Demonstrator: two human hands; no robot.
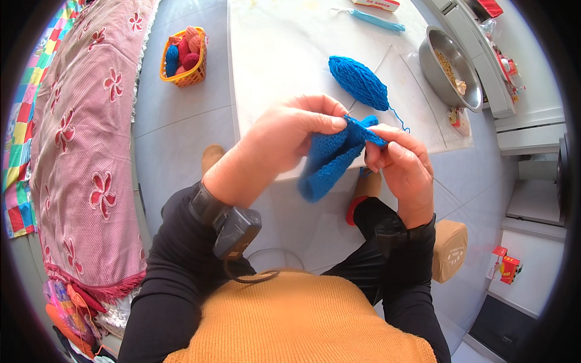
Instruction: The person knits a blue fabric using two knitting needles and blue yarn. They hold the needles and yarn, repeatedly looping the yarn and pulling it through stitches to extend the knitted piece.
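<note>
A blue knitted piece [333, 159] hangs folded between my two hands above the near edge of the white table [281, 59]. My left hand [304, 127] pinches its upper edge between thumb and fingers, beside the tip of a thin knitting needle [352, 109]. At the other end of that edge, my right hand [404, 159] holds the knitting with thumb and fingers. Just beyond lies a skein of blue yarn [358, 81], its loose strand curling down toward my right hand. A thin needle shaft also shows past the skein; how the needles run through the stitches is partly hidden.
A yellow plastic basket [184, 81] of yarn balls stands left of the table. On the table's right are a steel bowl [474, 86] and a small box [459, 121]; a light-blue strip [376, 20] lies at the far side. A covered stool [449, 252] stands at right.
</note>
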